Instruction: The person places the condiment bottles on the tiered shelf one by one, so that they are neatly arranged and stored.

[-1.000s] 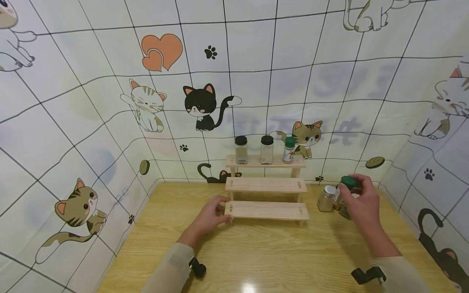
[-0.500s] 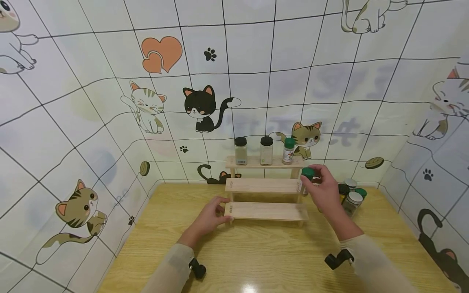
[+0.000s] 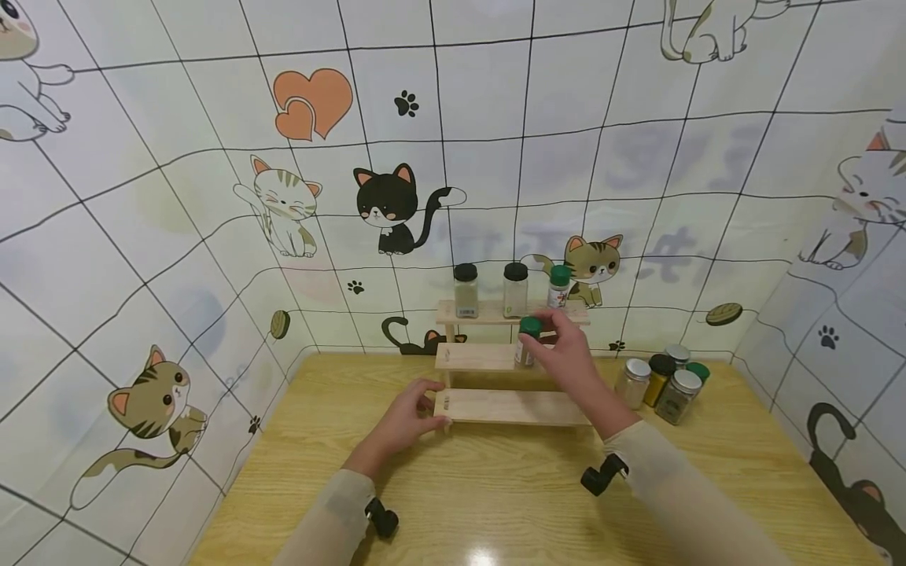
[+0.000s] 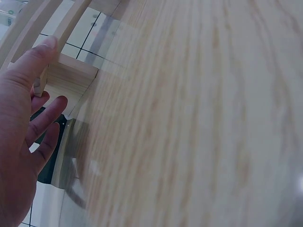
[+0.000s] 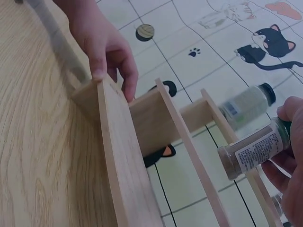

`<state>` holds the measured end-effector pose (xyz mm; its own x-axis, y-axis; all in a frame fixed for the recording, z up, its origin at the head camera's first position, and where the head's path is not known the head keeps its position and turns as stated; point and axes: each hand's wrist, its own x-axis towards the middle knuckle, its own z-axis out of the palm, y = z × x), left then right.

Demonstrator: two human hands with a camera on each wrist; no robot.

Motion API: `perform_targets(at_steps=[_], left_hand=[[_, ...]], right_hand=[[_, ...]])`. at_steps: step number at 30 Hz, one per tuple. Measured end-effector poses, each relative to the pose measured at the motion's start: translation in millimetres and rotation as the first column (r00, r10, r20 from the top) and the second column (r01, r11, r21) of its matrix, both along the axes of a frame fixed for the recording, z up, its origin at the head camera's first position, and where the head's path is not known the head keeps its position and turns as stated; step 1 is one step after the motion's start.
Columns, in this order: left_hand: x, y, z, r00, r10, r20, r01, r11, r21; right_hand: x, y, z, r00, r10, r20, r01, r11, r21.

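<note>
A three-tier wooden shelf rack [image 3: 510, 406] stands on the table. My left hand [image 3: 403, 418] holds the left end of its lowest tier between thumb and fingers, as the left wrist view also shows. With thumb and fingertips, my right hand [image 3: 569, 358] pinches a green-capped spice jar [image 3: 524, 355] near its cap, over the middle tier. In the right wrist view the labelled jar [image 5: 258, 150] has its base a little apart from that tier's board. The top tier carries two black-capped jars, left [image 3: 465, 291] and centre [image 3: 515, 291], and a green-capped jar [image 3: 558, 287] at right.
Several more jars cluster on the table right of the rack, among them a white-capped jar [image 3: 632, 383], a black-capped jar with yellow contents [image 3: 659, 381] and a front white-capped jar [image 3: 677, 397]. A cat-patterned wall covering [image 3: 488, 173] rises behind the wooden table [image 3: 453, 479].
My right hand has carried the green-capped jar leftward from the cluster, past the rack's right end, to above the middle tier. My left hand has stayed on the rack.
</note>
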<state>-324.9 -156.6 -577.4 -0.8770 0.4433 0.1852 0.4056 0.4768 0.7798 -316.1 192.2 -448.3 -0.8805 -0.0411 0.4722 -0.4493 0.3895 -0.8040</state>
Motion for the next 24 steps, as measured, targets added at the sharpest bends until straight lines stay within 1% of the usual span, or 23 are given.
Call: perform_targets(at_steps=[7, 12, 19, 24], left_hand=[[0.0, 0.0, 0.9, 1.0, 0.0, 0.008, 0.0, 1.0, 0.007], [-0.1, 0.3, 1.2, 1.0, 0.0, 0.014, -0.001, 1.0, 0.009], [1.0, 0.4, 3.1, 1.0, 0.003, 0.017, -0.003, 1.0, -0.001], [2.3, 0.4, 4.9, 1.0, 0.0, 0.027, 0.0, 1.0, 0.0]], right_hand=[[-12.5, -33.6, 4.7, 0.997, 0.08, 0.02, -0.08, 0.997, -0.003], [-18.0, -53.7, 6.9, 0.992, 0.12, 0.042, -0.12, 0.993, 0.0], [-25.3, -75.1, 9.5, 0.985, 0.166, 0.054, -0.166, 0.986, 0.007], [-31.0, -85.4, 9.5, 0.984, 0.17, 0.054, -0.171, 0.985, 0.014]])
